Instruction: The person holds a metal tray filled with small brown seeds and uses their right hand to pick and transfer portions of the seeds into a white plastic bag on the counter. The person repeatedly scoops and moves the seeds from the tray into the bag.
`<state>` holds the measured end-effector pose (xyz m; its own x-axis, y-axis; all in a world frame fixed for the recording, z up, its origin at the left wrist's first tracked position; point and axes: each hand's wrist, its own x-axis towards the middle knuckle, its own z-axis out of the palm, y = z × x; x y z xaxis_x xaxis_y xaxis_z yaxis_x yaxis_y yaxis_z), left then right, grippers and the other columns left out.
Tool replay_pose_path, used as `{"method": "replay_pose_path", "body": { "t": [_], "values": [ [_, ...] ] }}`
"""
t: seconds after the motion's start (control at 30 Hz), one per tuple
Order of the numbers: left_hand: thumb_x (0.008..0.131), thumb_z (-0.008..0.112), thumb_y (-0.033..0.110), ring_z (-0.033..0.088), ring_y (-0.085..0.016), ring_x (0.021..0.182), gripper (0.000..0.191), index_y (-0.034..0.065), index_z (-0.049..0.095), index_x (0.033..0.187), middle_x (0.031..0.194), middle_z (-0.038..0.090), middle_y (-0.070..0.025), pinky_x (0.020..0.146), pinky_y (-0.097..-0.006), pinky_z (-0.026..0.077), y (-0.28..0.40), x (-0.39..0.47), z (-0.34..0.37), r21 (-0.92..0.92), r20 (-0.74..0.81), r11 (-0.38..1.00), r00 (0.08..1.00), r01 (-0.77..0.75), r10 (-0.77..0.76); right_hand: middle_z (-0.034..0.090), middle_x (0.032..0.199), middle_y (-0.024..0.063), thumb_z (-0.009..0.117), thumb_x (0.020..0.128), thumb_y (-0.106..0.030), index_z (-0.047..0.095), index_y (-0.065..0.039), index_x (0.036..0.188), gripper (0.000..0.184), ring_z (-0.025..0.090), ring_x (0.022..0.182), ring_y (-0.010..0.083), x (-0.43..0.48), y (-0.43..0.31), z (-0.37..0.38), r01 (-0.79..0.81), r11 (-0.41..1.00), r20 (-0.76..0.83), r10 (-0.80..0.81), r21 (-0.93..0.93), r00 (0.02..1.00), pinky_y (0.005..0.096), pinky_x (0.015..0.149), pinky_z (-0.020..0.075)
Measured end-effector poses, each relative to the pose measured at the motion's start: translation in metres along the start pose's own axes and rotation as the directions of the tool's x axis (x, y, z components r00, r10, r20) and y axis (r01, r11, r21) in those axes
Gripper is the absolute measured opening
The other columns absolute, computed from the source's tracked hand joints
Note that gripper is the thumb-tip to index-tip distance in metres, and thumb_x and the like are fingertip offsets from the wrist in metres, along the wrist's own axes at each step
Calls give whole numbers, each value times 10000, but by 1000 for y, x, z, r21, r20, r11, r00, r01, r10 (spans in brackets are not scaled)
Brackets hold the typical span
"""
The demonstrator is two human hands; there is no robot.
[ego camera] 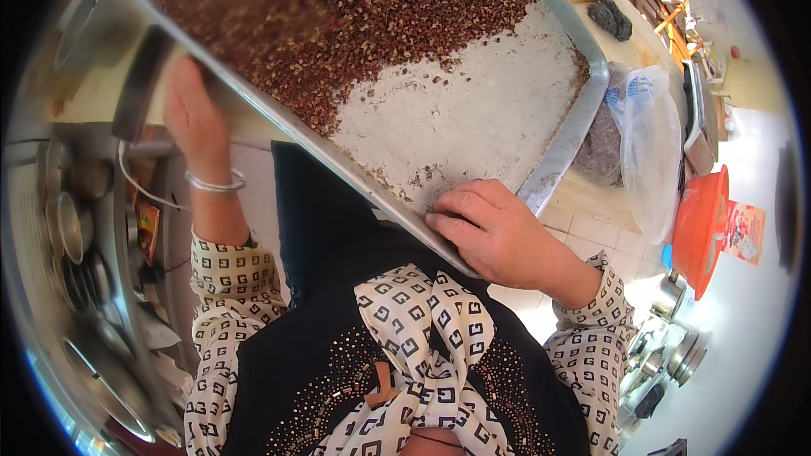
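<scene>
A large rectangular metal tray (481,120) slants across the view in front of me, one corner towards my body. Reddish-brown dried husks that look like Sichuan peppercorns (393,19) cover its far and left part; those at the upper left are blurred. Over the near corner, my right hand (500,231) grips the rim, fingers inside the tray and some of the hand below the edge. My left hand (197,114), with a silver bangle on the wrist, is at the outer left side, its fingers partly hidden by the tray and blurred.
Right of the tray, a clear plastic bag (649,145) lies on the pale counter, with a dark lump (609,19) farther back. An orange plastic basin (700,234) stands at the far right. Shelves with metal bowls (71,228) are at left, beside a white cable (142,187).
</scene>
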<state>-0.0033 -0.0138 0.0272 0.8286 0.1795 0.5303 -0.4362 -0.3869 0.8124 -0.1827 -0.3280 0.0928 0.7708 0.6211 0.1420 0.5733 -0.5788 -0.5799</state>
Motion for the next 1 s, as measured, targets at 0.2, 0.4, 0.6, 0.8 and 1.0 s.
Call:
{"method": "replay_pose_path", "body": {
  "t": [0.2, 0.4, 0.6, 0.8, 1.0],
  "values": [
    [1054, 324, 197, 592, -169, 994, 403, -79, 590, 1178, 1103, 641, -120, 892, -288, 452, 6, -3, -3, -12, 45, 999, 998, 48, -47, 610, 998, 135, 659, 691, -45, 652, 17, 983, 298, 598, 890, 298, -8, 8, -2, -2, 996, 60, -3, 88, 998, 378, 739, 512],
    [1062, 281, 286, 621, -172, 921, 485, -83, 570, 1183, 1049, 657, -138, 819, -263, 486, 20, -4, -5, -43, 17, 983, 984, 178, -177, 613, 968, 110, 664, 681, -59, 661, -2, 948, 273, 610, 849, 274, -11, 12, -8, -21, 991, 50, 14, 135, 999, 363, 689, 503],
    [1041, 273, 358, 673, -195, 838, 550, -88, 574, 1154, 1007, 677, -160, 710, -256, 539, 26, -4, -5, 291, -72, 946, 990, 141, -125, 616, 963, 103, 663, 699, -71, 666, -4, 932, 242, 613, 842, 262, -10, 12, -10, -39, 988, 76, 29, 147, 997, 353, 676, 502],
    [1040, 278, 326, 661, -196, 837, 511, -61, 596, 1143, 1004, 681, -136, 706, -283, 537, 34, -4, -9, 791, 159, 571, 975, -220, 156, 607, 986, 131, 660, 737, -111, 641, 18, 927, 230, 600, 894, 277, -19, 16, -10, -34, 976, 90, 15, 213, 996, 359, 732, 507],
    [1046, 269, 324, 617, -204, 953, 509, -59, 578, 1174, 1101, 631, -136, 809, -314, 507, 21, -8, -17, 441, 2, 891, 992, 111, -125, 592, 995, 145, 638, 724, -113, 615, 22, 870, 200, 590, 915, 291, -19, 13, -11, 1, 976, 80, -19, 218, 997, 381, 766, 505]
  ]
}}
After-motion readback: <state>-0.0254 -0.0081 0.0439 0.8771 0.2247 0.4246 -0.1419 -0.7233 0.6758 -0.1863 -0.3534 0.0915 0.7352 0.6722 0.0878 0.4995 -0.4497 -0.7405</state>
